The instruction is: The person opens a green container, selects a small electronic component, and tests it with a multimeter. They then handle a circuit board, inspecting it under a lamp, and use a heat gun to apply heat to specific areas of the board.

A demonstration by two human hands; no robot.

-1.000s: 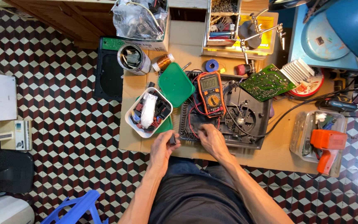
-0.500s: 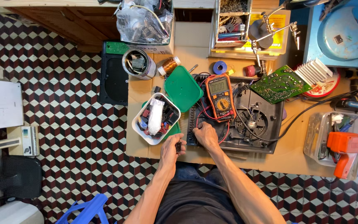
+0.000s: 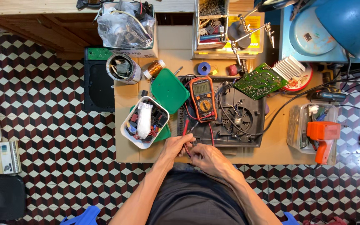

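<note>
Both hands have drawn closer together since the earlier frame and now meet at the near edge of the worktop [image 3: 271,152], with the view itself shifted slightly.

Left to right: a white tub of small components [image 3: 144,121] sits at the left, its green lid [image 3: 169,91] leaning beside it. The left hand [image 3: 179,145] is curled, fingertips pinched near the red probe lead [image 3: 185,127]; whether it actually grips the lead cannot be told. The right hand [image 3: 208,157] is likewise curled, fingers closed on something small that the knuckles hide. Just beyond the hands lies the orange multimeter [image 3: 203,98], resting on the dark opened appliance base [image 3: 230,118] with its fan [image 3: 234,118] exposed. A green circuit board [image 3: 260,81] and finned heatsink [image 3: 289,66] lie further right, then a clear box holding an orange glue gun [image 3: 322,135].

Risks, as judged: the red and black leads loop loosely across the base, so a tug from either hand could drag the multimeter off it. A slipped probe tip might bridge neighbouring contacts. The tub stands close to the left forearm; an elbow sweep could tip it.
</note>
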